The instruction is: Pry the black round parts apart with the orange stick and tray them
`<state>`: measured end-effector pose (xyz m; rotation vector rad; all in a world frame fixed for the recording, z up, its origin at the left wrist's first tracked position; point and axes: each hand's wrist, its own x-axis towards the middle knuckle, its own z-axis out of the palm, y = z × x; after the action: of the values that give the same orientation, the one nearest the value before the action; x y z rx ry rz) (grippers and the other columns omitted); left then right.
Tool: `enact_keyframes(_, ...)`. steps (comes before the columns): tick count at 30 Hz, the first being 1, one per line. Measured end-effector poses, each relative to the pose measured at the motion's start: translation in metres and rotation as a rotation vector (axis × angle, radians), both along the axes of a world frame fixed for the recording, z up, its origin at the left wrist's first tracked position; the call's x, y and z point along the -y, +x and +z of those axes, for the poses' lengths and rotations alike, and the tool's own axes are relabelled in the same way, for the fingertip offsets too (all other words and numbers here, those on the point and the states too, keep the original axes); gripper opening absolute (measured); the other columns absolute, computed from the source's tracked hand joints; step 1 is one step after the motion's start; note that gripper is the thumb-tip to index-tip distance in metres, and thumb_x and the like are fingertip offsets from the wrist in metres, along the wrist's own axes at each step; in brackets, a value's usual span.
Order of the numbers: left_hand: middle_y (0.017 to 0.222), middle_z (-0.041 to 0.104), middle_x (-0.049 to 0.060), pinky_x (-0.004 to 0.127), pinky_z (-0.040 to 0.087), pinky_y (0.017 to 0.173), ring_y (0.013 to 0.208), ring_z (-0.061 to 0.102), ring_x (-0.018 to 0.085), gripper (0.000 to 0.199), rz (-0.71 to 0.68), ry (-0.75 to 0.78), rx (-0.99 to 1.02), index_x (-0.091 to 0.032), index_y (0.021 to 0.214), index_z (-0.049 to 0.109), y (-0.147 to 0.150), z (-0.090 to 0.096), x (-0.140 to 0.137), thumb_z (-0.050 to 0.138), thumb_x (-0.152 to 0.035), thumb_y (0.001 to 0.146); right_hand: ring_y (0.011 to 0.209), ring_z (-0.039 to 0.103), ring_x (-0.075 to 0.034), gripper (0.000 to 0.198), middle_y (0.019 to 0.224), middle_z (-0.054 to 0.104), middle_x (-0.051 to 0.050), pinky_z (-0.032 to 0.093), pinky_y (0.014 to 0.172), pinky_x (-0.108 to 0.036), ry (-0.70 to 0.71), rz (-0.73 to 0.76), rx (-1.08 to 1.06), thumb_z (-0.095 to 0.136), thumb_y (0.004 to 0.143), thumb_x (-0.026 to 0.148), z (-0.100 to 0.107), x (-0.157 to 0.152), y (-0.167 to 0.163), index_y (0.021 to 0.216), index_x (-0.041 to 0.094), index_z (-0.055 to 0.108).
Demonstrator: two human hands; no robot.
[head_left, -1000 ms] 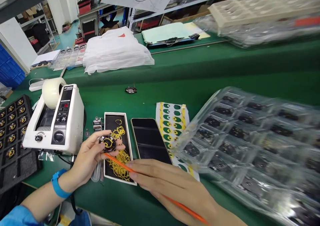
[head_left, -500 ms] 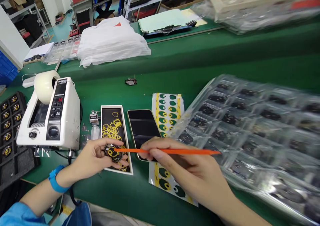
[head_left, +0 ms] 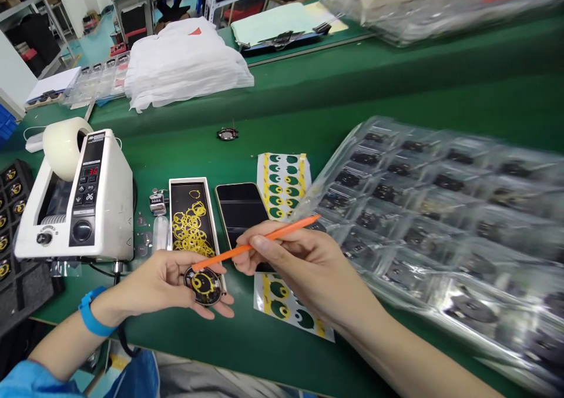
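Observation:
My left hand [head_left: 170,280] holds a round black watch case [head_left: 210,297] by its edge, tilted toward me. A yellow adhesive ring with a small loop lies on the face of the case. In my right hand [head_left: 304,263] is a thin orange plastic stick [head_left: 282,231], pinched between thumb and fingers. Its left tip reaches the upper-left rim of the case; I cannot tell whether it touches. Just beyond my left hand, a white box [head_left: 210,210] contains many loose yellow rings [head_left: 191,227]. A phone [head_left: 242,207] lies under my right fingers.
A white tape dispenser [head_left: 106,210] stands left, near a black foam tray [head_left: 30,292] and a tally counter [head_left: 157,202]. Sticker sheets [head_left: 284,180] lie beside the phone. Clear plastic trays [head_left: 418,210] of parts fill the right. Another watch part [head_left: 227,134] lies farther back.
The orange stick's tip has moved from the middle of the watch case to its upper-left rim, and its far end has swung up. The case now faces me more. The view has shifted slightly.

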<state>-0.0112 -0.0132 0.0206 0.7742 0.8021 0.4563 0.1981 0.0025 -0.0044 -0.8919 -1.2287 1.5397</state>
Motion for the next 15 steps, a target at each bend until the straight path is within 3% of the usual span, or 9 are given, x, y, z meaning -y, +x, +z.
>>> enact_keyframes(5, 0.088, 0.077, 0.006, 0.021, 0.059, 0.068, 0.083, 0.075, 0.02, 0.041, 0.072, -0.039, -0.006, -0.015, 0.105, 0.068, 0.0025, 0.0, 0.0002, 0.063, 0.0, 0.067, 0.056, 0.068, -0.016, 0.034, 0.063, 0.069, -0.003, 0.061, 0.053, -0.026, 0.04, -0.086, 0.044, 0.069, 0.082, 0.054, 0.0016, 0.0006, 0.0003, 0.077, 0.02, 0.07)
enact_keyframes(10, 0.075, 0.074, 0.003, 0.024, 0.059, 0.065, 0.076, 0.074, 0.019, 0.027, 0.22, 0.078, -0.128, -0.015, 0.1, 0.067, 0.0058, -0.0019, 0.001, 0.071, -0.014, 0.073, 0.055, 0.064, -0.016, 0.032, 0.065, 0.069, 0.0, 0.058, 0.052, -0.029, 0.055, -0.266, -0.01, 0.073, 0.077, 0.056, 0.0039, -0.0022, 0.0054, 0.077, 0.024, 0.068)
enact_keyframes(15, 0.069, 0.071, 0.004, 0.018, 0.054, 0.05, 0.062, 0.072, 0.016, 0.022, 0.281, 0.193, -0.19, -0.013, 0.092, 0.067, 0.0058, -0.007, 0.0035, 0.072, -0.017, 0.071, 0.056, 0.062, -0.016, 0.027, 0.066, 0.066, 0.0, 0.055, 0.053, -0.03, 0.077, -0.308, -0.014, 0.071, 0.08, 0.052, 0.0045, -0.0014, 0.0029, 0.076, 0.026, 0.069)
